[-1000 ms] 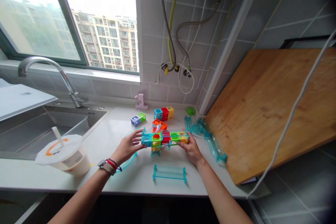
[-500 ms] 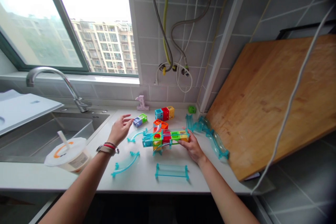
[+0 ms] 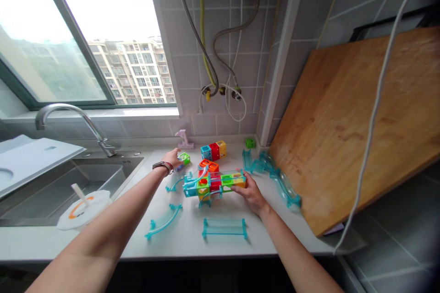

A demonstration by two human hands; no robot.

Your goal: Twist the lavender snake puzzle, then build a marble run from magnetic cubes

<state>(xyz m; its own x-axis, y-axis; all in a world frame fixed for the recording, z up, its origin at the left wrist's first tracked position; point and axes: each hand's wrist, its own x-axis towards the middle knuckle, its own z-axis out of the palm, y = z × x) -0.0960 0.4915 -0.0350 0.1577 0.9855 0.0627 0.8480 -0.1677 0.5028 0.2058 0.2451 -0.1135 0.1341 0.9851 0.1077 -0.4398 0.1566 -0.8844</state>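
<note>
My right hand grips the yellow end of a toy block and track assembly, thumb and fingers on either side. This row of blue, green, red and yellow blocks carries clear blue track pieces. My left hand is closed around the near end of a joined purple and green block pair, which rests on the counter; its fingers are partly hidden. An orange block lies behind the assembly. Curved blue tracks lie to the left, and a straight blue track lies in front.
A blue, red and yellow block row, a pink piece and a green block stand at the back. More clear blue tracks lie by a leaning wooden board. A lidded cup stands beside the sink.
My left hand has moved forward and right onto the purple and green block pair, from open beside it to closed around it. My right hand still holds the assembly. The view has shifted slightly.
</note>
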